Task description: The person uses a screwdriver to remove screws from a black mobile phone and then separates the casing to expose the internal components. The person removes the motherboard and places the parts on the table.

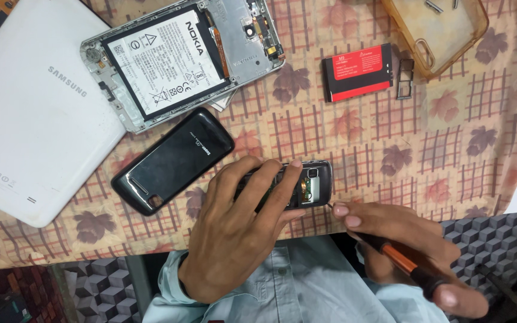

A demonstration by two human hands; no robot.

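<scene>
A small dark opened mobile phone with its inner parts exposed (297, 184) lies near the table's near edge, its long axis running left to right. It is pinned flat under the spread fingers of the left hand (240, 233), which is the nearer hand and covers its left part. The right hand (402, 251) is closed around an orange-and-black screwdriver (405, 263), whose tip is brought against the phone's right end from the right.
</scene>
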